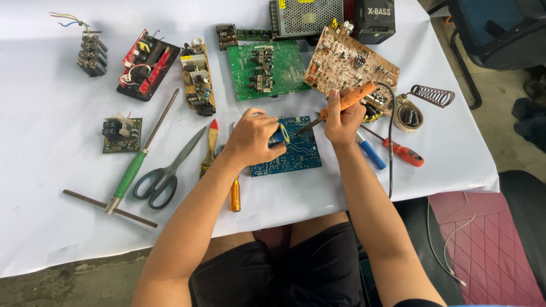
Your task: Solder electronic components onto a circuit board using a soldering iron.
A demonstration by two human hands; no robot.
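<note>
Right hand (343,120) has its fingers clamped on an orange soldering iron (347,101), tip down on the blue circuit board (296,152) at mid-table (51,170); left hand (250,138), fingers closed, pins the board's left edge, scissors (165,173) lying further left.

— What can't you make out?
— The left hand (252,138) covers much of the blue roll (279,135) and the blue board's (296,152) near corner.
— And up top?
— The metal box (307,17) and black speaker (373,20) are cut off by the edge; the soldering iron's (341,104) tip contact is too small to tell.
</note>
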